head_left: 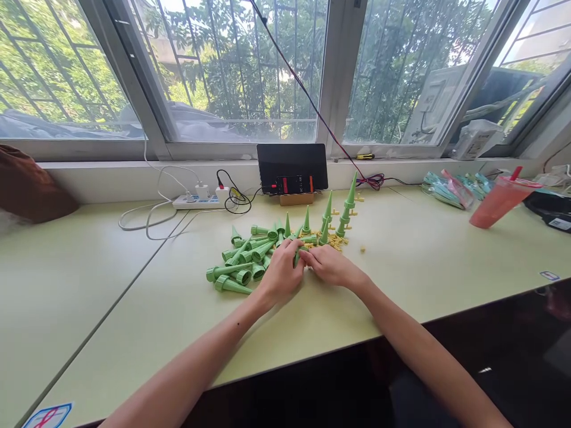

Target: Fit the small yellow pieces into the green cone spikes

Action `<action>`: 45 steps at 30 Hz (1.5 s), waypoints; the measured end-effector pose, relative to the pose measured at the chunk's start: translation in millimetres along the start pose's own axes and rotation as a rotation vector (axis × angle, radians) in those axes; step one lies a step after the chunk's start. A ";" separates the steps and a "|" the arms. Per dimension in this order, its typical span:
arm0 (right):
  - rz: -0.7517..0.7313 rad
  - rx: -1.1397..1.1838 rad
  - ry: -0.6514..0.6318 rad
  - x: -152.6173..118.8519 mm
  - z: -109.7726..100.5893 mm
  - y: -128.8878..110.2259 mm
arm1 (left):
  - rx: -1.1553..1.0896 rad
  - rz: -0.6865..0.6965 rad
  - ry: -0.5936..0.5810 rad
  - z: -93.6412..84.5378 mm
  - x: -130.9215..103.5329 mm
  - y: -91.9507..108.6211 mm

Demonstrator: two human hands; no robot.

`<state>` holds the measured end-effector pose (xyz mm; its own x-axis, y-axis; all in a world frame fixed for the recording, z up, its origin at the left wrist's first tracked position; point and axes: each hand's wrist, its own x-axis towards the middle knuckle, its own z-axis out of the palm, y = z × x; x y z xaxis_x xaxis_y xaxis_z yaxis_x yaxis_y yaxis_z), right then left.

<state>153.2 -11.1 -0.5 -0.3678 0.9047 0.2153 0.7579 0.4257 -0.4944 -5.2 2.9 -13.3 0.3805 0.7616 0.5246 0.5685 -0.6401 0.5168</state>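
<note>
My left hand is closed around a green plastic spike, mostly hidden by the fingers. My right hand meets it at the side with thumb and fingers pinched together; what lies between those fingertips is too small to make out. Left of my hands is a loose pile of green cone-shaped spikes with wide ribbed ends. Behind the right hand, small yellow plastic pieces are scattered. Several spikes stand point up there, some stacked in a tall column with yellow pieces sticking out sideways.
At the back, a black tablet and a phone lean above a small cardboard stand. A power strip with cables lies left. A pink tumbler and plastic-wrapped packets are at right. The table's front edge runs below my forearms.
</note>
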 end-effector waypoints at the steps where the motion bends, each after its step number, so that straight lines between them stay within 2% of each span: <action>1: -0.011 0.014 0.023 0.1 -0.2 -0.7 | -0.023 -0.004 0.007 0.2 0.5 -0.5; 6: -0.090 0.159 0.207 0.9 -1.1 -4.5 | -0.198 -0.046 0.114 -1.7 5.5 1.5; 12: -0.107 0.272 0.188 0.9 -0.3 -5.9 | -0.308 -0.127 0.200 -5.1 6.3 9.8; 17: -0.105 0.256 0.236 1.8 0.4 -4.5 | -0.317 -0.110 0.249 -4.0 5.1 11.4; 31: -0.097 0.287 0.229 2.2 -0.4 -7.1 | -0.298 -0.093 0.255 -5.4 3.6 11.1; 34: -0.086 0.316 0.259 2.2 -1.0 -8.3 | -0.357 -0.151 0.254 -7.5 4.5 13.3; 39: -0.063 0.363 0.376 0.2 -4.4 -12.3 | -0.587 -0.293 0.206 -10.5 6.6 18.3; 45: -0.079 0.470 0.465 -2.5 -6.3 -16.3 | -0.702 -0.398 0.260 -16.1 9.5 19.6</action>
<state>145.2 -20.1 12.3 -0.0617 0.8299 0.5545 0.3837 0.5326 -0.7544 -2.3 -4.0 12.7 0.0189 0.9509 0.3088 0.0071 -0.3090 0.9510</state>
